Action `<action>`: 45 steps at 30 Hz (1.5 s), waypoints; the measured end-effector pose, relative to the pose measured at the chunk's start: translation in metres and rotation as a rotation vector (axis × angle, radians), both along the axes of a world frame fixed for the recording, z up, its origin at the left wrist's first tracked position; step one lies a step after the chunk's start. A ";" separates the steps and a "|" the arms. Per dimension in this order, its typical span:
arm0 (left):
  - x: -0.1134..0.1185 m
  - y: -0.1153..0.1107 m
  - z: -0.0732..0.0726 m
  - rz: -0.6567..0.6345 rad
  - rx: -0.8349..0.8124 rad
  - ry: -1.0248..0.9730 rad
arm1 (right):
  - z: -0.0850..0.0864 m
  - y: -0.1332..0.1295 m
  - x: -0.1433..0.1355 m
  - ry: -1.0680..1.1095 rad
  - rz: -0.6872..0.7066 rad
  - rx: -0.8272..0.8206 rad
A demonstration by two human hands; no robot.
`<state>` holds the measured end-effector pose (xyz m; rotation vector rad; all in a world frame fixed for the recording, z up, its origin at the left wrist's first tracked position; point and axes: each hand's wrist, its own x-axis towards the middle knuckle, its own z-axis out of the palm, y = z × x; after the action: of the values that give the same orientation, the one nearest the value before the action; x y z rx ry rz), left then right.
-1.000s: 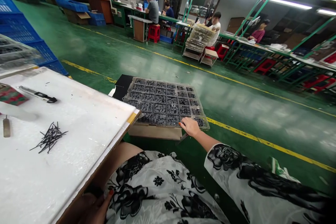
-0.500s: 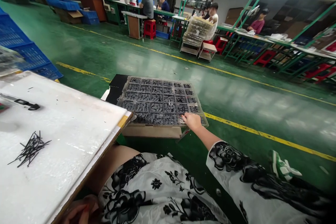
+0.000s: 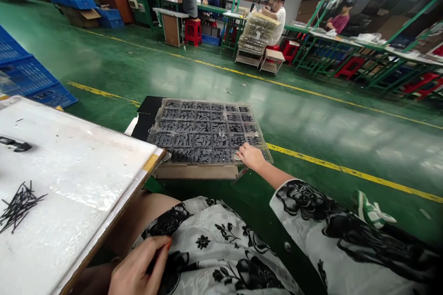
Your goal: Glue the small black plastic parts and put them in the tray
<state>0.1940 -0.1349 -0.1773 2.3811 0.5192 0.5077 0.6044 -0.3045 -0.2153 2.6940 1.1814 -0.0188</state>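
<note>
A clear plastic compartment box (image 3: 194,164), its many cells filled with small dark grey parts, sits in front of me on a low stand. My right hand (image 3: 252,156) reaches to its near right corner, fingertips curled down at a front cell. What those fingers pinch, if anything, is hidden. Low over my lap is my left hand (image 3: 140,265), beside the worktable edge, its thumb and fingers bent together. I cannot make out anything between them. On the white worktable (image 3: 86,161) lie a pile of thin black sticks (image 3: 20,207) and a black hooked piece (image 3: 15,144).
Blue crates (image 3: 34,73) stand at the left past the worktable. A black sheet (image 3: 147,117) lies by the box's left side. Green floor with yellow lines stretches beyond, and several people sit at benches with red stools (image 3: 192,32).
My left hand has risen into view from below the worktable edge, over my lap. The right hand stays at the box's near right corner. The view has shifted slightly.
</note>
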 end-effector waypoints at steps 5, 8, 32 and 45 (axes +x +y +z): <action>0.049 0.005 0.016 -0.252 -0.019 0.041 | 0.001 -0.005 0.002 0.037 0.057 -0.044; 0.083 0.005 0.017 -0.305 -0.051 0.090 | 0.000 -0.004 0.001 0.050 0.060 -0.069; 0.110 0.004 -0.030 -0.307 -0.164 0.253 | 0.011 -0.003 0.017 0.054 -0.079 -0.268; 0.108 0.007 -0.035 -0.290 -0.222 0.244 | 0.019 -0.006 0.022 0.165 -0.093 -0.240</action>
<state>0.3018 -0.1280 -0.2119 2.2618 0.3080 0.0280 0.6261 -0.3104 -0.1962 2.5700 1.0205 -0.3792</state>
